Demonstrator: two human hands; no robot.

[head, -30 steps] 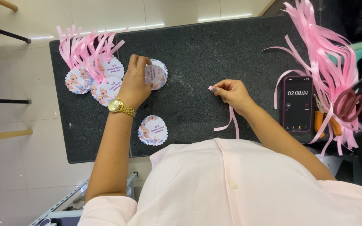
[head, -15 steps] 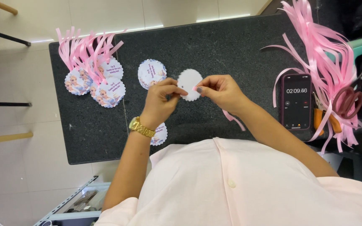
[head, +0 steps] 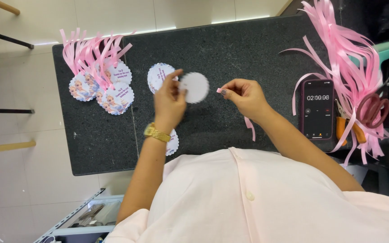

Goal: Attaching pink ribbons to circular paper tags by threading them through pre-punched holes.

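A round white paper tag [head: 194, 87] with a wavy edge is held up just above the dark speckled worktop [head: 230, 49]. The left hand [head: 169, 102] pinches it by its left side, fingers closed on the paper. We see the plain white back of the tag.

Just to the right, a little apart from the tag, the right hand [head: 245, 95] pinches the end of a thin pink ribbon [head: 250, 127] between finger and thumb. A tiny tip sticks out toward the tag, and the rest hangs down under the wrist.

A gold watch [head: 157, 133] sits on the left wrist. Under that wrist lies another round tag [head: 173, 144], half hidden. One more printed tag [head: 158, 76] lies flat behind the left hand.

Farther left is a small heap of finished tags [head: 109, 92] with cartoon pictures and pink ribbons tied on.

On the right side of the worktop lies a dark phone [head: 317, 109] showing a running timer. Beside it is a big bunch of loose pink ribbons [head: 343, 54], with red-handled scissors [head: 373, 110] and an orange-handled tool [head: 341, 127] partly under them.

The person wears a pale pink shirt [head: 266, 198]
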